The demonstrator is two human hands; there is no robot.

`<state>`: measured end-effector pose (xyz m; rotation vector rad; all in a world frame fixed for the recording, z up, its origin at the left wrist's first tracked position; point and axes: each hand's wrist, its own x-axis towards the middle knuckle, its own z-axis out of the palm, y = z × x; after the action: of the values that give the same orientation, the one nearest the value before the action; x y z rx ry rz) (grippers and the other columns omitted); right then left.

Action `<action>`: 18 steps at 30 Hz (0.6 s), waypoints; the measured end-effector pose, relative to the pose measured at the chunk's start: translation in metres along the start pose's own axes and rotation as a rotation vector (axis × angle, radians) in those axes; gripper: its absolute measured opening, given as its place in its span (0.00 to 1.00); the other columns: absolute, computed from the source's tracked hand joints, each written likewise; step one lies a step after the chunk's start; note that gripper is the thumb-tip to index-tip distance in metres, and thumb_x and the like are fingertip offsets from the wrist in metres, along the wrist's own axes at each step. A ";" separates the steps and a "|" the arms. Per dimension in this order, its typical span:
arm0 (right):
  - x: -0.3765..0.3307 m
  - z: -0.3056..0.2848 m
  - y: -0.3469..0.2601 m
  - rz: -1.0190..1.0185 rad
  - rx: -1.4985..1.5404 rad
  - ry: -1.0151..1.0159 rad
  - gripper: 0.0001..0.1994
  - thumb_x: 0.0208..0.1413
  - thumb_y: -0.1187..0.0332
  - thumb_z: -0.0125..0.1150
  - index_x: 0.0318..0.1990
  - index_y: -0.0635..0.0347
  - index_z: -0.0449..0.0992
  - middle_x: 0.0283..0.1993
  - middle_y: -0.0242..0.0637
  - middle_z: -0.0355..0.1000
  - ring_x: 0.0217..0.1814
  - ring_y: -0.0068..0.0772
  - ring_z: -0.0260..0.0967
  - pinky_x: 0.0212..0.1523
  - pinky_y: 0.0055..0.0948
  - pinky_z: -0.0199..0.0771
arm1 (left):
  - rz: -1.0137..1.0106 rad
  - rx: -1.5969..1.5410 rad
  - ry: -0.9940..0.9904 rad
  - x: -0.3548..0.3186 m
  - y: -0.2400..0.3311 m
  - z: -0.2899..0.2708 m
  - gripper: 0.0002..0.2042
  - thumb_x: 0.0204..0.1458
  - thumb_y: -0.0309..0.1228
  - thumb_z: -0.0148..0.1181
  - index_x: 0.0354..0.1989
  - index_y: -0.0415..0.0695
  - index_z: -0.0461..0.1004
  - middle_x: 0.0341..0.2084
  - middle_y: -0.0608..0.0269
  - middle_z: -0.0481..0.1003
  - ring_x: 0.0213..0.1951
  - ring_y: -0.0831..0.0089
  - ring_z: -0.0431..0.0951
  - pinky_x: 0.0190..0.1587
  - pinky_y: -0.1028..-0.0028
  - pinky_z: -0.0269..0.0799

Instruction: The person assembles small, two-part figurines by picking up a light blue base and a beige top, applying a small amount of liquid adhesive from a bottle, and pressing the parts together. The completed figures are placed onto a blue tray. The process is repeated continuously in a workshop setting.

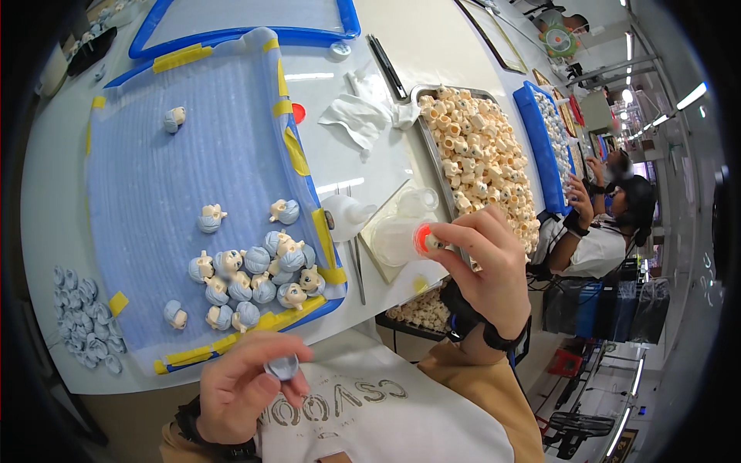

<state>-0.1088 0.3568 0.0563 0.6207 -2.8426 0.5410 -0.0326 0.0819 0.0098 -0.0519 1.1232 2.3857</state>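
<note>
My left hand [243, 386] pinches a hollow light blue-grey doll hair piece [282, 368] just in front of the table edge. Between the thumb and fingers of my right hand [488, 266] is a small cream doll head [434, 243]. It is at the red rim [422, 238] of a translucent plastic jar [394, 241]; whether they touch, I cannot tell. Several doll heads with blue-grey hair [262, 282] lie on the blue-framed tray [154, 201], mostly clustered at its near right corner. Loose hair pieces [81, 316] are piled at the left edge of the table.
A metal tray [427, 143] heaped with cream doll heads stands to the right. Beside the jar are a white squeeze bottle [347, 217] and tweezers [358, 270]. Crumpled white tissue [361, 116] lies farther back. Another person [598, 231] works beyond a blue bin [538, 147].
</note>
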 end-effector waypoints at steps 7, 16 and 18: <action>0.004 -0.008 0.000 -0.007 -0.042 -0.045 0.11 0.36 0.76 0.65 0.32 0.60 0.75 0.26 0.35 0.67 0.29 0.35 0.62 0.28 0.29 0.63 | -0.002 0.081 -0.068 0.000 0.001 -0.003 0.18 0.51 0.22 0.49 0.51 0.33 0.60 0.44 0.48 0.67 0.36 0.71 0.74 0.37 0.75 0.72; -0.035 0.034 -0.023 0.327 0.807 0.434 0.15 0.40 0.83 0.58 0.40 0.69 0.68 0.35 0.40 0.68 0.36 0.28 0.63 0.41 0.25 0.61 | 0.019 -0.080 0.008 0.003 0.004 0.006 0.19 0.49 0.20 0.53 0.50 0.33 0.60 0.43 0.52 0.69 0.41 0.72 0.72 0.45 0.72 0.69; -0.040 0.049 -0.037 0.110 0.940 0.391 0.16 0.40 0.80 0.63 0.39 0.68 0.69 0.33 0.41 0.70 0.34 0.29 0.64 0.38 0.27 0.63 | 0.014 -0.056 -0.027 0.004 0.000 0.005 0.19 0.49 0.19 0.53 0.50 0.33 0.60 0.43 0.52 0.68 0.42 0.71 0.72 0.46 0.72 0.69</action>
<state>-0.0618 0.3210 0.0131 0.3977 -2.1378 1.8133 -0.0352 0.0876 0.0122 -0.0312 1.0478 2.4230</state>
